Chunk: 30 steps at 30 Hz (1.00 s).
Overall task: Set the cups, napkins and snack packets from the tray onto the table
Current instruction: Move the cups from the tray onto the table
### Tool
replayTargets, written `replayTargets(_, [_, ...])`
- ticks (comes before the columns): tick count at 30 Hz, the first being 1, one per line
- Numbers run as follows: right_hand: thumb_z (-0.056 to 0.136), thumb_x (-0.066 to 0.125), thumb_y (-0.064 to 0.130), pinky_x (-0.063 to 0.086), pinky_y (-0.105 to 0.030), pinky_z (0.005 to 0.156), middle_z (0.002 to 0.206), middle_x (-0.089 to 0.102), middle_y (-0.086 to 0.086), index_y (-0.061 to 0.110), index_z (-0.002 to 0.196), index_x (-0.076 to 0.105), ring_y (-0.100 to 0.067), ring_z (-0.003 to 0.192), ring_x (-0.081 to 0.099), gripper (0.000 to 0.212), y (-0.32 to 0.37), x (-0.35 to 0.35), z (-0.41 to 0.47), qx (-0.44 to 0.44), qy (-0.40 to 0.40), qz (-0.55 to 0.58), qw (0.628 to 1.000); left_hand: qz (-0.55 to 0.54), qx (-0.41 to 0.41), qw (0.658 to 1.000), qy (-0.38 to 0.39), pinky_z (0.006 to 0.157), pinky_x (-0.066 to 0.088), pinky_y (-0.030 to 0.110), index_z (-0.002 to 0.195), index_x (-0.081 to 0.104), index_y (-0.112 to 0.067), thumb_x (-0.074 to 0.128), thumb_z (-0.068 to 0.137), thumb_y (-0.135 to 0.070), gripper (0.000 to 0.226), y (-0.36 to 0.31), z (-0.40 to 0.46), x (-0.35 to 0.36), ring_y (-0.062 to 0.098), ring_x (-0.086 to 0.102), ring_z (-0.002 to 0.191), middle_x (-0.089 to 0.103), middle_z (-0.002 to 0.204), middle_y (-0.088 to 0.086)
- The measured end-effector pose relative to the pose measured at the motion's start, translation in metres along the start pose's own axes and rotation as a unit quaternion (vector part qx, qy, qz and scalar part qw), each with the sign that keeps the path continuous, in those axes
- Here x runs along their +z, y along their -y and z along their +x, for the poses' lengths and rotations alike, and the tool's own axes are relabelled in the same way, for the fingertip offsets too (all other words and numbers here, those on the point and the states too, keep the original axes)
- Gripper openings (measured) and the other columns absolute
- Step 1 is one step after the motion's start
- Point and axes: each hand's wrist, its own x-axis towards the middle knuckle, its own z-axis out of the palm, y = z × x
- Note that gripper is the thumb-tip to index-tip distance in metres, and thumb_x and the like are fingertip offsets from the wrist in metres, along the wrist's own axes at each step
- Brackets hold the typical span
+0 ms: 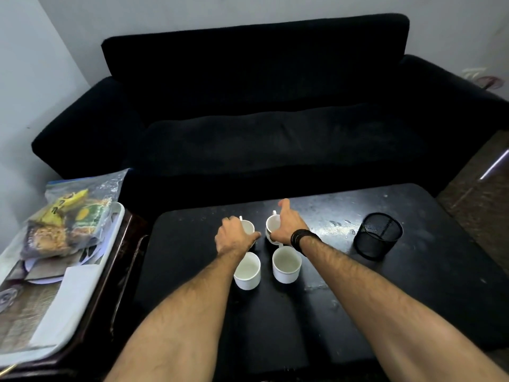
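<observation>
My left hand (234, 237) grips one far white ceramic cup (247, 226), my right hand (287, 226) another (272, 225), both on the black desk (413, 271). I'd release gently, then fetch bagged snack packets (66, 224) from the white tray (115, 216).

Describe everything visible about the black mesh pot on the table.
The mesh pot is a round, open-topped container of black wire mesh, like a metal pen holder. It stands upright on the black table, to the right of the four white cups and apart from them. Nothing shows inside it, and light passes through its mesh wall. Neither of the hands touches it; the right hand is the nearer one.
</observation>
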Motion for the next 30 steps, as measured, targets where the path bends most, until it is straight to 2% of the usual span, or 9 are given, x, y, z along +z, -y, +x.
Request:
replayTargets(3, [0.065,0.082,0.034,0.053,-0.039,0.086,0.127,0.056,-0.010,0.018,0.134,0.030,-0.031,0.113,0.058,0.088,0.001,-0.002,-0.003,-0.001,0.003,-0.023,1.000,-0.001,0.003,1.000,0.001,0.081,0.051,0.038,0.125,0.053,-0.010,0.072,0.065,-0.074,0.090,0.001,-0.001,-0.001,0.028,0.061,0.112,0.058,0.124,0.008])
replayTargets(6, [0.065,0.079,0.049,0.042,-0.041,0.100,0.136,0.047,-0.009,0.017,0.139,0.031,-0.030,0.127,0.045,0.094,0.007,-0.009,-0.006,-0.022,-0.034,-0.053,0.998,0.012,0.016,1.000,-0.024,0.086,0.050,0.041,0.125,0.054,-0.009,0.056,0.067,-0.085,0.096,0.005,-0.004,-0.009,0.027,0.059,0.114,0.059,0.124,0.008])
replayTargets(11, [0.075,0.070,0.049,0.031,-0.043,0.114,0.152,0.035,-0.005,0.016,0.148,0.029,-0.026,0.141,0.029,0.090,0.031,-0.022,-0.013,-0.077,-0.060,-0.052,0.994,0.001,0.046,0.997,-0.059,0.099,0.045,0.043,0.130,0.052,-0.009,0.048,0.082,-0.075,0.081,0.024,-0.013,-0.043,0.029,0.052,0.122,0.055,0.131,0.011])
replayTargets(16, [0.081,0.065,0.054,0.031,-0.044,0.114,0.153,0.037,-0.005,0.014,0.149,0.031,-0.027,0.142,0.029,0.085,0.077,-0.021,-0.032,-0.120,-0.048,-0.065,0.989,0.011,0.042,0.997,-0.061,0.112,0.035,0.042,0.148,0.035,-0.007,0.048,0.089,-0.067,0.086,0.064,-0.034,-0.094,0.030,0.041,0.138,0.042,0.150,0.014])
replayTargets(21, [0.086,0.061,0.055,0.031,-0.045,0.114,0.153,0.038,-0.007,0.015,0.149,0.031,-0.028,0.143,0.029,0.080,0.136,-0.001,-0.065,-0.155,-0.008,-0.075,0.985,0.026,0.020,0.997,-0.068,0.117,0.030,0.043,0.154,0.025,-0.006,0.045,0.092,-0.066,0.089,0.128,-0.063,-0.136,0.030,0.033,0.144,0.032,0.157,0.015])
replayTargets(27, [0.088,0.058,0.055,0.037,-0.045,0.111,0.149,0.042,-0.009,0.016,0.147,0.033,-0.029,0.139,0.036,0.075,0.207,0.044,-0.109,-0.200,0.061,-0.090,0.974,0.026,-0.032,0.996,-0.083,0.106,0.039,0.042,0.144,0.038,-0.006,0.049,0.092,-0.059,0.075,0.222,-0.099,-0.172,0.033,0.046,0.132,0.047,0.142,0.016])
replayTargets(30, [0.088,0.059,0.054,0.038,-0.044,0.109,0.148,0.042,-0.011,0.015,0.147,0.034,-0.031,0.137,0.037,0.075,0.239,0.075,-0.127,-0.219,0.100,-0.098,0.966,0.020,-0.074,0.994,-0.075,0.106,0.040,0.044,0.146,0.036,-0.007,0.049,0.094,-0.054,0.071,0.274,-0.116,-0.180,0.035,0.046,0.132,0.046,0.144,0.017])
